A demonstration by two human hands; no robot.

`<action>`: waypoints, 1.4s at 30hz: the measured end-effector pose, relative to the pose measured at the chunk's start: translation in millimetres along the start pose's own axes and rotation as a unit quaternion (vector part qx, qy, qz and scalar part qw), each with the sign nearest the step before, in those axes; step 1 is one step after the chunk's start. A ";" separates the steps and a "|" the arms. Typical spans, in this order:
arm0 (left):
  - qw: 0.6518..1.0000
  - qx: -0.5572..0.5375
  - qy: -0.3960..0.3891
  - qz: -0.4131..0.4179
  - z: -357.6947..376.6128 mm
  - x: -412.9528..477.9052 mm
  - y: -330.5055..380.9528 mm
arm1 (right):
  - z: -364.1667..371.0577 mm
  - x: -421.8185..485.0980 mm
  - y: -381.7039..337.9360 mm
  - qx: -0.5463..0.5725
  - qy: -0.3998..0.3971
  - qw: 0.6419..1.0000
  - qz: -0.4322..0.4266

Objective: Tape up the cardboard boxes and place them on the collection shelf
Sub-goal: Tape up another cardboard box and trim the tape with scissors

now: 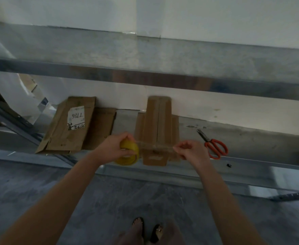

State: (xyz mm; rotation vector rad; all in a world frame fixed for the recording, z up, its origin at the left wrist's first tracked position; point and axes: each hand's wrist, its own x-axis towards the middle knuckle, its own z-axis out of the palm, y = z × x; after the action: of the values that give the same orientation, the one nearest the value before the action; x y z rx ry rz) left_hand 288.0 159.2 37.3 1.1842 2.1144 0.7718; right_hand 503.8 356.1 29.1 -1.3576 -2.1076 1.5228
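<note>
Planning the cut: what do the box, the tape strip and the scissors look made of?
Box: plain brown cardboard, matte, with creased flaps. Tape strip: clear glossy film, box visible through it. Scissors: dark metal blades; orange handles, probably plastic-coated.

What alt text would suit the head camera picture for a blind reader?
A person stretches clear tape over a cardboard box on a metal shelf: the left hand grips the yellow roll, the right hand pinches the free end. Red scissors lie nearby.

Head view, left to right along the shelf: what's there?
Labelled flat box → plain flat box → tape roll in left hand → box being taped → right hand pinching the strip → scissors.
</note>
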 end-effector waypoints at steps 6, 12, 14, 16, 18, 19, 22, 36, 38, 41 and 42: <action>0.999 0.038 -0.033 0.010 -6.1 2.6 -9.7 | -5.4 1.5 15.2 0.007 0.005 1.000 0.007; 0.998 0.068 -0.004 0.016 6.9 13.6 -17.6 | 0.9 8.6 24.1 0.011 0.014 0.999 0.030; 0.998 0.069 -0.006 0.011 9.7 18.1 -18.0 | 1.0 12.3 27.3 0.021 0.017 0.999 0.037; 0.998 0.067 -0.007 0.008 11.5 23.1 -19.7 | 3.4 15.7 31.3 0.029 0.020 0.998 0.049; 0.997 0.070 -0.005 0.010 13.2 27.4 -22.4 | 7.7 20.3 38.1 0.044 0.027 0.997 0.064; 0.997 0.071 -0.008 0.010 14.4 29.0 -24.3 | 10.0 21.8 40.7 0.058 0.026 0.995 0.074; 0.997 0.069 -0.020 0.002 20.2 32.1 -32.6 | 20.9 24.2 46.7 0.097 0.011 0.991 0.093; 0.996 0.024 -0.046 -0.070 37.1 37.0 -49.8 | 82.1 16.2 52.8 0.184 0.107 0.971 0.111; 0.996 0.031 -0.054 -0.063 37.6 35.1 -50.8 | 83.2 6.4 53.2 0.070 0.118 0.989 0.050; 0.996 0.046 -0.056 -0.044 38.2 32.2 -50.5 | 81.3 -9.6 48.8 0.087 0.092 0.992 -0.020; 0.997 0.053 -0.052 -0.037 38.0 31.6 -49.4 | 81.3 -13.6 48.9 0.109 0.084 0.990 -0.041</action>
State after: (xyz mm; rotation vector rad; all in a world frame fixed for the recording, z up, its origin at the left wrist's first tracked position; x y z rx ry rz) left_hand 275.5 173.0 -30.1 1.1684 2.1208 0.5598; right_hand 487.6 295.6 -43.4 -1.2573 -1.8139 1.4990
